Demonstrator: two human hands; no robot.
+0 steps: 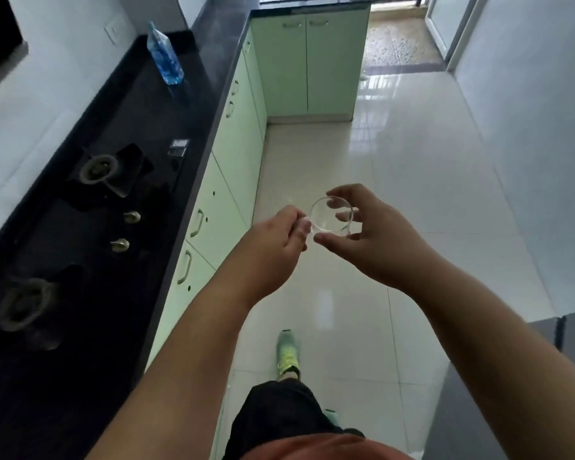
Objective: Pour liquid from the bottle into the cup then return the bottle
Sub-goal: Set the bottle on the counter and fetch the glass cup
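A clear glass cup [330, 216] is in the air over the floor, mouth toward me. My left hand [273, 242] pinches its near-left rim with curled fingers. My right hand [369, 234] curls around the cup's right side, thumb below and fingers over the top. A blue-tinted plastic bottle [165, 54] with a cap stands upright far off on the black counter [140, 104] at the upper left, well away from both hands.
A gas hob with two burners [102, 167] and brass knobs [132, 216] lies on the near counter. Pale green cabinets [233, 154] run below it. The glossy tiled floor [412, 161] stretches ahead; my green shoe [287, 353] is on it.
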